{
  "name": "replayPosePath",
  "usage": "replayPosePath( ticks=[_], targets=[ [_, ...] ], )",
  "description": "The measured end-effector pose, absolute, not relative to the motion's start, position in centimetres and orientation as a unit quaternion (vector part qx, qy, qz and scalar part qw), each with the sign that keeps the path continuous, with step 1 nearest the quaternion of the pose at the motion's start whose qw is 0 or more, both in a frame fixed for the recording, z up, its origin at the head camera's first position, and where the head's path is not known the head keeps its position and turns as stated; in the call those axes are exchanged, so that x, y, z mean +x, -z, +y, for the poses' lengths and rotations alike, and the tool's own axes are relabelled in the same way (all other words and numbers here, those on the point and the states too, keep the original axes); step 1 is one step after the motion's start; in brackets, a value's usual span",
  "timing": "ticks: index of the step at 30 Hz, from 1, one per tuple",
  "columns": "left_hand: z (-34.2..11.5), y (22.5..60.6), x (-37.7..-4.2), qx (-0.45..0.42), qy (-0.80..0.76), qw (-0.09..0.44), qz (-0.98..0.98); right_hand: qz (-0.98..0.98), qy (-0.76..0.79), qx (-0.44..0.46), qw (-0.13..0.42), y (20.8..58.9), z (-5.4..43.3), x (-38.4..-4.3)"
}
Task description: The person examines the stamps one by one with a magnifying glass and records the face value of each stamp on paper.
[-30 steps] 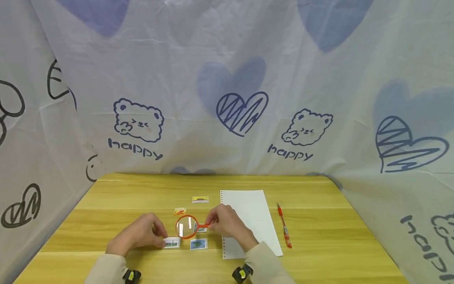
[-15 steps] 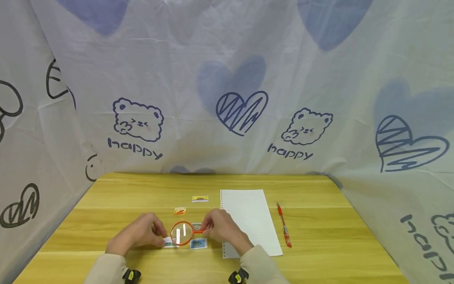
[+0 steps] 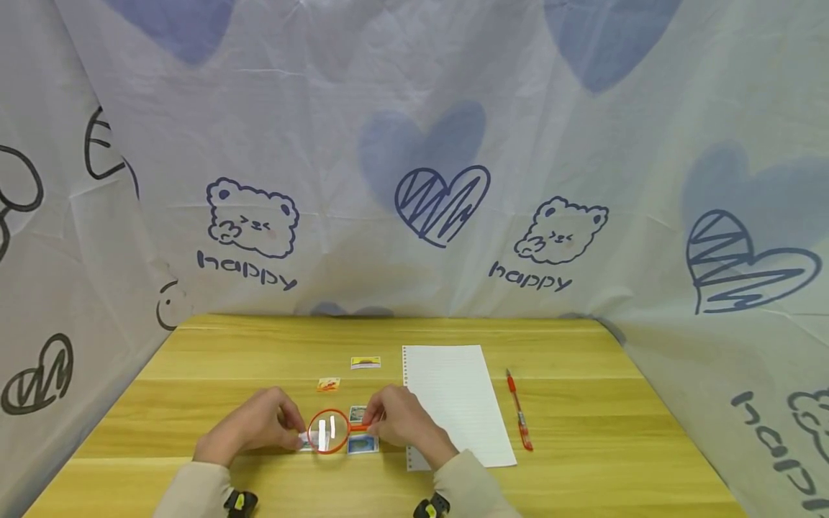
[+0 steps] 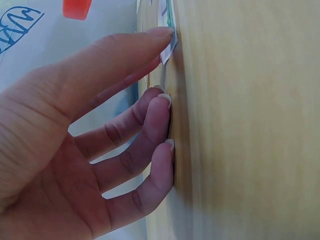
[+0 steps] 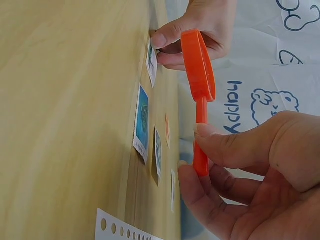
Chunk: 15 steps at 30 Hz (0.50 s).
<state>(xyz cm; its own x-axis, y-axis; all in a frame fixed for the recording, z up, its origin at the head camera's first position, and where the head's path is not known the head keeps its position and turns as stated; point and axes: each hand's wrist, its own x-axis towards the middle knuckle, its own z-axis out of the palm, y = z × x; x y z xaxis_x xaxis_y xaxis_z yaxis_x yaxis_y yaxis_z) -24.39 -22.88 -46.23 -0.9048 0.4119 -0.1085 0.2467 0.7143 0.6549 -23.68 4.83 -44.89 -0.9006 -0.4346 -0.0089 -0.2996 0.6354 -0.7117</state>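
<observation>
My right hand (image 3: 403, 417) pinches the handle of an orange-red magnifying glass (image 5: 202, 107) between thumb and fingers. Its round lens is raised over a small postage stamp (image 5: 151, 64), with white glare across the glass in the head view. The left hand (image 3: 254, 426) pinches the near corner of that stamp between thumb and forefinger, its other fingertips on the table (image 4: 240, 125). A blue stamp (image 3: 363, 444) lies just right of the lens. Behind it a greyish stamp (image 3: 358, 414) is partly hidden by the right hand.
Farther back lie a yellow-orange stamp (image 3: 329, 385) and a yellow stamp (image 3: 365, 362). To the right is a lined, hole-punched sheet (image 3: 453, 403), partly under the right forearm, then a red pen (image 3: 519, 410). A printed cloth (image 3: 350, 216) hangs behind the table.
My right hand has moved the magnifying glass left and towards me, from beside the left hand's stamp to over it. The left hand has stayed in place.
</observation>
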Motion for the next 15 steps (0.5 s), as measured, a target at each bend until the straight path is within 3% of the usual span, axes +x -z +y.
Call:
replayPosePath(
  ticks=[15],
  targets=[
    [-22.92,46.31,-24.44,0.176,-0.329,0.117,0.920,0.904,0.367,-0.203,0.084,45.29,4.45,-23.65]
  ],
)
